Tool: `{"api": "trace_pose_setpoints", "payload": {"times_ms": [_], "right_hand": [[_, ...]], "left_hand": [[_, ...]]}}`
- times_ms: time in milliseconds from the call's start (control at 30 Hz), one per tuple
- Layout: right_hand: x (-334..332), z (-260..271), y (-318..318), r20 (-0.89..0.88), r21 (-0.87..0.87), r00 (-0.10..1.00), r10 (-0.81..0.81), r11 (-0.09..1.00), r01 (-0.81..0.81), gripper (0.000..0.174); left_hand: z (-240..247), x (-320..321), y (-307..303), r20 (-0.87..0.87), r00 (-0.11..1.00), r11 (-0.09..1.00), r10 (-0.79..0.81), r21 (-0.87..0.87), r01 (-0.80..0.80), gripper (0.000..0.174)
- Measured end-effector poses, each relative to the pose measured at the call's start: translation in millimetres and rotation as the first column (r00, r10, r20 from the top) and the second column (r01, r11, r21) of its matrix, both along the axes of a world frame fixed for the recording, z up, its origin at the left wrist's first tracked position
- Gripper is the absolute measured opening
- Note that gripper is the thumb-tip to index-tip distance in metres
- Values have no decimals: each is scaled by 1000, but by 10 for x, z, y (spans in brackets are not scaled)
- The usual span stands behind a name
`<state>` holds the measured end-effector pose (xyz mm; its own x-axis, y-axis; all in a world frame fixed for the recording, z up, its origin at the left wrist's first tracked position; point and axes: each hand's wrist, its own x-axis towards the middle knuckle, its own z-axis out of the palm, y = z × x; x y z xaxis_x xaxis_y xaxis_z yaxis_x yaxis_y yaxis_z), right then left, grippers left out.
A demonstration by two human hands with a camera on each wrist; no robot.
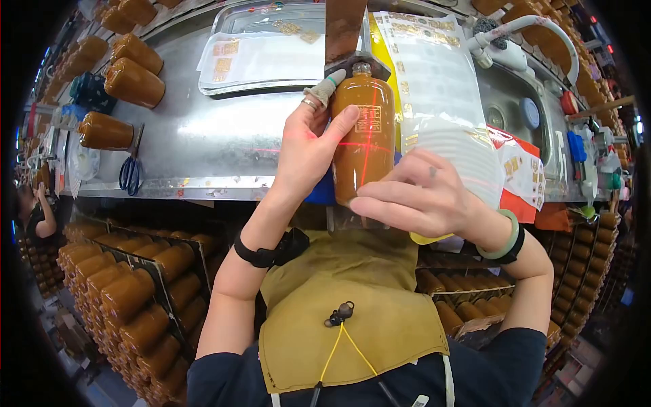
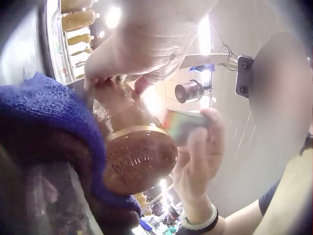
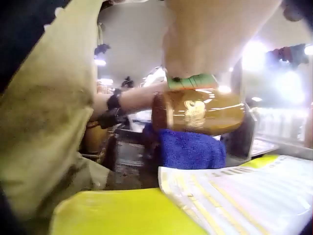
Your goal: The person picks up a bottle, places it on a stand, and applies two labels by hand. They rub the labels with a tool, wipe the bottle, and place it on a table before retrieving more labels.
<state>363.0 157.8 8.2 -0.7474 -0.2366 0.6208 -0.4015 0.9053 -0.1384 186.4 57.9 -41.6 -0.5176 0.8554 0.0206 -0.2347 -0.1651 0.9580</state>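
Note:
A glossy brown bottle [image 1: 365,173] lies on a blue cloth [image 3: 193,151], neck away from the body. Gold square lettering [image 1: 369,119] marks its face, and red light lines cross it. My left hand [image 1: 305,139] grips its neck end, thumb on the front; a finger cover and a ring show on that hand. Beside the bottle's base, my right hand [image 1: 424,197] pinches a small flat greenish piece [image 2: 182,126], blurred in the left wrist view. The right wrist view shows this piece close over the bottle's side. Embossed marks show on the bottle's round base [image 2: 142,161].
Clear sheets with gold labels [image 1: 434,88] lie right of the bottle over a yellow board [image 3: 122,215]. A metal tray [image 1: 210,85] of labels is at back left. Blue-handled scissors [image 1: 130,175] and several brown bottles [image 1: 134,83] stand left. A sink [image 1: 508,112] lies right.

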Motion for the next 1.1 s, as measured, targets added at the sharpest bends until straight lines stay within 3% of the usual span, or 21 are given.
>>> {"api": "trace_pose_setpoints", "payload": {"times_ms": [100,133,233,267,300,333,367,400,467,500,567,633,700,733,833,900,933,967,1000,1033,1100], "right_hand": [[-253,-23,24,90,-60,990,-110,991,116,34],[-347,49,111,210,-55,956,-203,974,219,33],[-682,85,617,45,2,889,-456,890,456,22],[-736,148,784,-75,77,911,-405,909,410,20],[-754,190,900,-192,159,921,-340,915,371,17],[-702,199,905,-168,104,954,-249,958,269,18],[-590,134,871,-175,162,967,-188,963,216,23],[-456,-28,796,-147,109,978,-150,980,167,23],[-154,-268,582,-108,27,993,-50,998,53,24],[-24,-315,468,-98,0,995,10,1000,-10,24],[90,-387,287,-131,-13,982,132,991,-135,30],[33,-258,199,-101,-35,971,218,974,-222,32],[-81,-137,124,110,-115,993,-33,992,46,30],[-212,-95,268,79,-158,994,-77,984,89,26],[-523,27,681,-73,-34,918,-390,921,389,26],[-574,185,863,-201,184,867,-457,852,491,23],[-565,198,788,-203,183,866,-457,851,492,23],[-542,211,644,-51,-51,912,-406,913,404,24],[-521,218,536,84,-294,947,-310,900,321,24],[-500,209,490,84,-295,948,-308,900,319,24],[-418,132,445,325,-217,899,-294,902,373,27]], "left_hand": [[-5,-30,19,110,994,999,19,-31,-15,53],[-42,-57,-6,117,993,999,-33,-31,37,52],[-146,-96,-47,200,980,1000,16,-21,-12,60],[-98,-82,-106,105,994,999,-21,-40,25,76],[-148,-74,-177,102,994,999,-23,-38,27,76],[-244,-59,-248,70,997,999,-28,20,27,80],[-309,-28,-321,41,999,997,-30,76,27,84],[-226,10,-376,69,996,998,-55,28,53,101],[-354,127,-575,-254,963,982,-88,141,127,111],[-291,166,-652,-389,917,995,-89,16,103,123],[-350,272,-630,-432,900,992,-56,-126,1,118],[-327,266,-594,-470,882,996,-31,-87,-11,115],[-314,319,-605,-500,866,999,-15,-52,-13,113],[-306,363,-621,-529,848,997,21,-57,-61,109],[-247,425,-620,-614,786,992,76,-30,-120,103],[-260,453,-642,-573,813,987,101,-45,-154,104],[-247,450,-644,-575,812,987,101,-44,-154,104],[-228,446,-647,-606,788,988,109,-23,-154,105],[-210,438,-652,-634,764,988,117,-4,-154,105],[-194,427,-651,-635,764,988,118,-5,-156,105],[-163,417,-658,-757,644,986,115,10,-165,108]]}}
